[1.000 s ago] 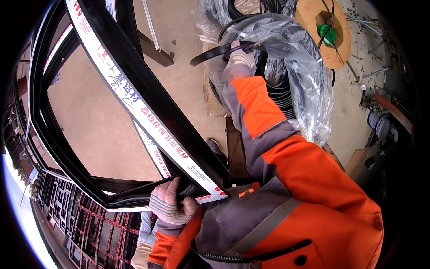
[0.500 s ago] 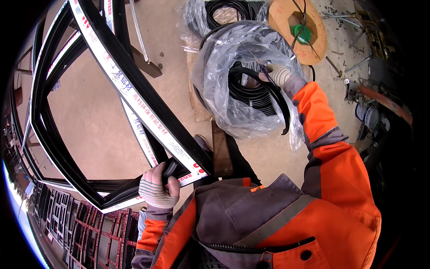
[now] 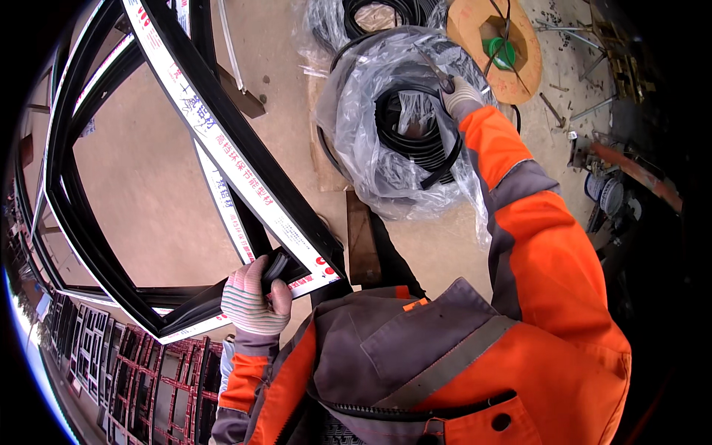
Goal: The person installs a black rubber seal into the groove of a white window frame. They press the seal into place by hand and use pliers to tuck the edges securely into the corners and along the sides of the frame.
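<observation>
My left hand (image 3: 256,298), in a striped knit glove, is closed at the near corner of a black window frame (image 3: 211,133) with white printed film. Between its thumb and fingers is the folded end of a black rubber strip (image 3: 276,265). Out to the right, my gloved right hand (image 3: 463,96) is closed on a slim metal tool (image 3: 437,72), apparently scissors, pointing up and left. Below the tool lies a coil of black rubber strip (image 3: 397,133) inside a clear plastic bag (image 3: 356,156). One loose strip end (image 3: 434,180) rests over the coil's near side.
A second bagged black coil (image 3: 363,18) lies beyond. An orange-tan reel (image 3: 456,22) with a green core (image 3: 501,53) stands beside it. Metal stands and tools lie at the right. Dark red metal grilles (image 3: 159,382) are at the lower left.
My right hand has moved away and slightly left with the tool. The strip end that hung by it now rests on the coil. My left hand stays at the frame corner.
</observation>
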The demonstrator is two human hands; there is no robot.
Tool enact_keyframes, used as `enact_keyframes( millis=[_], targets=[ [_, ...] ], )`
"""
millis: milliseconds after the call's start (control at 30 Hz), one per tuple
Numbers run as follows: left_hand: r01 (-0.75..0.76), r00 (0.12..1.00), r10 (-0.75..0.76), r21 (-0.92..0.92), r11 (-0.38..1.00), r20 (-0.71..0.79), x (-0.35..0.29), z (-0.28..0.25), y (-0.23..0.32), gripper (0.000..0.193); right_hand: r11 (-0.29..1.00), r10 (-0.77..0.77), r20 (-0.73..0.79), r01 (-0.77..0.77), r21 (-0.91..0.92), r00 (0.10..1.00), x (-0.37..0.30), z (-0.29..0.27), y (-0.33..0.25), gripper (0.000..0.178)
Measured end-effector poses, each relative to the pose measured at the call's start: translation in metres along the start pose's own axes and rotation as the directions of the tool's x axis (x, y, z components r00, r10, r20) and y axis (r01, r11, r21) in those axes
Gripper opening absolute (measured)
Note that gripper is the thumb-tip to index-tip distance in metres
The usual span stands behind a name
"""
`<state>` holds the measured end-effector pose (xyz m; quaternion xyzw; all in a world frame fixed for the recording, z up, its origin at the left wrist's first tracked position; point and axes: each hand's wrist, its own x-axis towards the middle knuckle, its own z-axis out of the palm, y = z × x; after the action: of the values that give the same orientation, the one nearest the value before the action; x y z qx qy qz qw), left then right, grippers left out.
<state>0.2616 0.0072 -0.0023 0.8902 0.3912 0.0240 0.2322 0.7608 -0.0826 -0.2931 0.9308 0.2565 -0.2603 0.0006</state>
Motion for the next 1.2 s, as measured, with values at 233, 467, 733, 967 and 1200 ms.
enact_keyframes(
  millis=[233, 467, 733, 967, 1200],
  targets=[
    [-0.011, 1.0, 0.011, -0.008, 1.0, 0.024, 0.005, -0.003, 0.002, 0.036, 0.94, 0.296, -0.035, -0.284, 0.191, 0.955, -0.049, 0.055, 0.078, 0.048],
    [0.008, 0.999, -0.006, -0.034, 0.999, 0.045, 0.004, -0.001, -0.001, 0.042, 0.818, 0.575, -0.183, -0.553, 0.162, 0.797, -0.119, 0.098, 0.124, 0.042],
    [-0.038, 0.998, 0.039, -0.013, 0.999, 0.05, 0.007, 0.0, 0.004, 0.04, 0.728, 0.661, -0.07, -0.616, 0.301, 0.747, -0.12, 0.139, 0.168, 0.055],
    [-0.053, 0.997, 0.055, -0.037, 0.998, 0.054, 0.02, -0.001, -0.002, 0.036, 0.753, 0.622, -0.003, -0.597, 0.278, 0.783, -0.077, 0.194, 0.231, 0.036],
    [-0.006, 1.0, 0.006, -0.043, 0.999, -0.01, 0.003, -0.004, 0.005, 0.032, 0.805, 0.407, -0.085, -0.313, 0.505, 0.91, -0.117, 0.086, 0.101, 0.036]
  ],
)
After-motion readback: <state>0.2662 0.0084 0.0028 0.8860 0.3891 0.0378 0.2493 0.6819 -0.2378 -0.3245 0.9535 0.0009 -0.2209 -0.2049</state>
